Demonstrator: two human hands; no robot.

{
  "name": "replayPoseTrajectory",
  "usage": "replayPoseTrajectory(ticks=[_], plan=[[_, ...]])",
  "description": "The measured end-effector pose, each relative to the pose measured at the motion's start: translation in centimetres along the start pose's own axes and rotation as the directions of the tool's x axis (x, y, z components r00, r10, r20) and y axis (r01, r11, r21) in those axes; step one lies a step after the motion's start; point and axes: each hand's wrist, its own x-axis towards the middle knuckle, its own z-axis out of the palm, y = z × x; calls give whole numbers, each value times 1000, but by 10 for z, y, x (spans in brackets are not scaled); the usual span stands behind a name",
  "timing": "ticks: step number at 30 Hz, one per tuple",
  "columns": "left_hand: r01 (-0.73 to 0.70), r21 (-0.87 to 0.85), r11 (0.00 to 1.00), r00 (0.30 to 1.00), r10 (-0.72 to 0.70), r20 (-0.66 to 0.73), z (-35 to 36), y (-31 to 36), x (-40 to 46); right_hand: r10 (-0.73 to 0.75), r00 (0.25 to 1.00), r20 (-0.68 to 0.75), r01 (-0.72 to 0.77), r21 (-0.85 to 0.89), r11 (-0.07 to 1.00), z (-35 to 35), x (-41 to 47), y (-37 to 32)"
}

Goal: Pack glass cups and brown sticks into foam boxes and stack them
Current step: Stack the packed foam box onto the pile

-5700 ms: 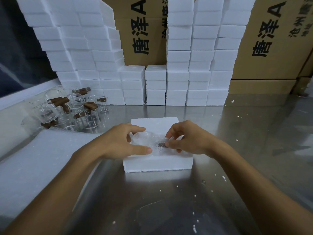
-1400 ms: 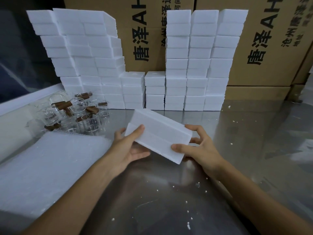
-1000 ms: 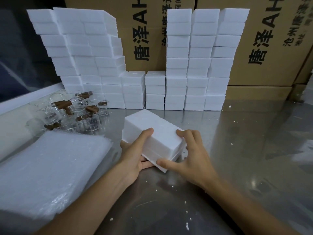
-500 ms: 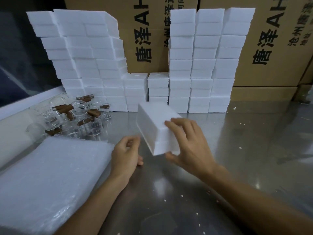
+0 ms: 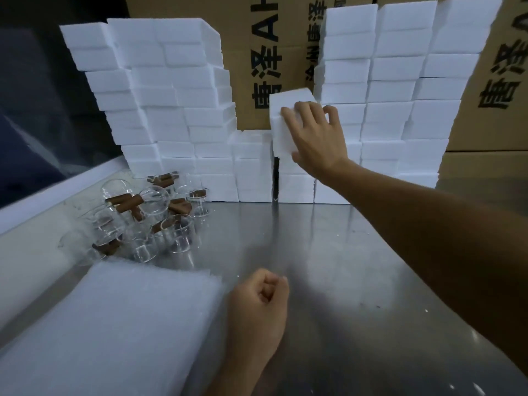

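A person stands at a steel table (image 5: 328, 267), seen from their own head. The right hand (image 5: 315, 138) reaches to the far edge of the table, fingers and thumb curled around a closed white foam box (image 5: 283, 110). The box is held in the air just above a short column of foam boxes (image 5: 295, 178), in the gap between two tall walls of stacked boxes (image 5: 171, 110) that line the far edge in front of printed cardboard cartons (image 5: 257, 52). It does not appear to rest on the column yet.

The left hand (image 5: 258, 307) is curled into a loose fist holding nothing, low over the near middle of the table, just beside a sheet of white foam wrap (image 5: 100, 324) at the near left corner.

As a judgement of progress: dozens of boxes are already stacked, and this one is about to join them. Much is left, since a cluster of glass cups (image 5: 148, 224), several with brown sticks (image 5: 125, 201) in or across them, waits unpacked near the left edge.

The held box is tilted, not level. Its long axis seems to run up and down, leaning a little, with a broad face toward the camera. It probably needs turning flat to match the stacked boxes, whose long sides lie level along the far edge.
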Motion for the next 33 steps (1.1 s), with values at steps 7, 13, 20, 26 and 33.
replayPoseTrajectory(ticks=[7, 13, 20, 26, 33], plan=[[-17, -9, 1000, 1000, 17, 6, 3, 3, -1, 63, 992, 108, -56, -70, 996, 37, 33, 18], [24, -40, 999, 1000, -24, -2, 6, 3, -2, 111, 976, 188, -89, -121, 989, 48, 42, 16], [-12, -32, 999, 999, 11, -30, 7, 2, -2, 215, 911, 351, -104, -309, 945, 55, 26, -11], [1, -13, 1000, 1000, -1, -7, 7, 3, -3, 202, 932, 301, -217, 15, 976, 66, -6, -55], [12, 48, 999, 1000, -13, 15, 7, 1, -3, -16, 977, 214, 8, 38, 999, 73, 29, -80]])
